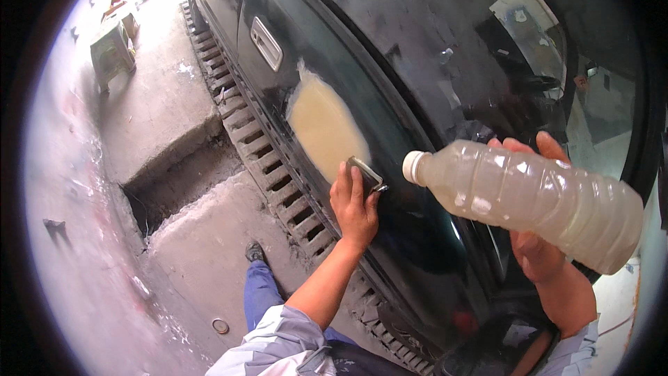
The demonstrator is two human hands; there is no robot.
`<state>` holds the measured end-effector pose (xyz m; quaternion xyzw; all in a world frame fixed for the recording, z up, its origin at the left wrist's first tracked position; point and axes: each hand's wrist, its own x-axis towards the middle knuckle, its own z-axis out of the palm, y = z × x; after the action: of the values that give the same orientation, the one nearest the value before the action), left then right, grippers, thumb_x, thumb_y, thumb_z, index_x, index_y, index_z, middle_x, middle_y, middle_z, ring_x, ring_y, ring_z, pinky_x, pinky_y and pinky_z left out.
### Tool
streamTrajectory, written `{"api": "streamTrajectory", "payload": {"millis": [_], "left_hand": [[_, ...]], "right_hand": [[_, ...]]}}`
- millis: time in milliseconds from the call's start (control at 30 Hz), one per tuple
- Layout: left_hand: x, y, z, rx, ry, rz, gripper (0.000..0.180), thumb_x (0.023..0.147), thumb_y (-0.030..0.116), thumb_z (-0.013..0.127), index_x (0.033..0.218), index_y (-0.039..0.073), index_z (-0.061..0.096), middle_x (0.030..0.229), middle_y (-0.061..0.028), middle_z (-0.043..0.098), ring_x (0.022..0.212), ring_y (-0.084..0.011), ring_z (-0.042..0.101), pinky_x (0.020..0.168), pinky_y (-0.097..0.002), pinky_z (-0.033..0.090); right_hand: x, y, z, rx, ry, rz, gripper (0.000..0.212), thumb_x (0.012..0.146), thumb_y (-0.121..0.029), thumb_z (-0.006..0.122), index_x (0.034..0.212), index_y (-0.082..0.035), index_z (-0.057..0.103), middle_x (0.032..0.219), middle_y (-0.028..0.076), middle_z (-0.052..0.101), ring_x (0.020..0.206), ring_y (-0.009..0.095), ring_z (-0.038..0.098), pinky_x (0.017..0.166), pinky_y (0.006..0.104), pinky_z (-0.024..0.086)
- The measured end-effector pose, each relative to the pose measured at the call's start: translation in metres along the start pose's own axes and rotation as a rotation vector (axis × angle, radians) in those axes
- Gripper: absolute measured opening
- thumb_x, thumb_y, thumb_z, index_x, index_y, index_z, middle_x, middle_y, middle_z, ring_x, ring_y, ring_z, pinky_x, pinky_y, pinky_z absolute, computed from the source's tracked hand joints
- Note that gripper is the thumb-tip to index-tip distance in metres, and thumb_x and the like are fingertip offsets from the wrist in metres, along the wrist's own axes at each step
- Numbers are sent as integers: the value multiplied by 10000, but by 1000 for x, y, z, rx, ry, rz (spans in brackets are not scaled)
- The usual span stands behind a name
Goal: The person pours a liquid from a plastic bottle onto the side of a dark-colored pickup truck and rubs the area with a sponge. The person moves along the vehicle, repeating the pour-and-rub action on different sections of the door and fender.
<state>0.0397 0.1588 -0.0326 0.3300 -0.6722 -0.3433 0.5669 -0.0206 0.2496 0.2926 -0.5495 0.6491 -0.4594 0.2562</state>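
My left hand (355, 207) is closed on a small flat block (366, 173) that looks like a sanding block, dark with a pale edge. The block rests at the lower end of a beige filler patch (325, 125) on a dark car door (379, 125). A clear ribbed plastic bottle (529, 198) with a white cap (412, 167) and cloudy contents is in my right hand (539, 254). It lies nearly sideways in front of the car window, its cap end toward the door. The bottle hides part of my right hand, but fingertips show above it.
A chrome-edged door handle (266, 43) sits beyond the patch. Beneath the car runs a slotted grate (282, 181), with a sunken pit (184, 177) in the concrete beside it. A stool (113, 49) stands at the far left. The side mirror (511, 338) juts out near me.
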Motion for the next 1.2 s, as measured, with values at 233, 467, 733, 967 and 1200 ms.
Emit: {"api": "streamTrajectory", "payload": {"millis": [233, 467, 733, 967, 1200], "left_hand": [[162, -21, 7, 65, 105, -68, 548, 921, 202, 584, 1425, 38, 443, 1440, -220, 440, 1204, -425, 464, 1038, -455, 350], [43, -2, -9, 81, 12, -11, 611, 869, 145, 632, 1429, 5, 429, 1460, -261, 412, 1290, -438, 433, 1079, -489, 325], [196, -58, -2, -8, 119, -332, 518, 939, 221, 570, 1365, -56, 469, 1320, -286, 526, 1206, -443, 511, 1029, -446, 392], [57, -6, 11, 71, 2, -175, 591, 947, 259, 562, 1444, -7, 386, 1442, -265, 426, 1337, -423, 394, 1068, -490, 327], [178, -67, -3, 10, 84, -349, 550, 964, 290, 549, 1381, -55, 457, 1332, -282, 522, 1227, -431, 494, 1046, -423, 375]], "right_hand": [[0, -10, -12, -120, -83, -104, 973, 797, -312, 810, 1499, -49, 189, 1458, 156, 421, 1375, 300, 400, 1143, 473, 323], [9, -5, -2, -225, -6, -247, 833, 816, -185, 795, 1449, 17, 293, 1344, 162, 544, 1235, 252, 550, 1043, 358, 434], [5, -7, -3, -187, 18, -241, 869, 766, -152, 834, 1448, -44, 307, 1343, 137, 538, 1239, 242, 543, 1044, 365, 430], [4, -13, -8, -316, 25, -256, 795, 833, -165, 777, 1445, -4, 296, 1336, 150, 548, 1230, 242, 555, 1045, 368, 441], [7, -7, -3, -221, 64, -288, 827, 798, -137, 806, 1445, -28, 303, 1345, 142, 532, 1250, 248, 532, 1049, 362, 422]]}}
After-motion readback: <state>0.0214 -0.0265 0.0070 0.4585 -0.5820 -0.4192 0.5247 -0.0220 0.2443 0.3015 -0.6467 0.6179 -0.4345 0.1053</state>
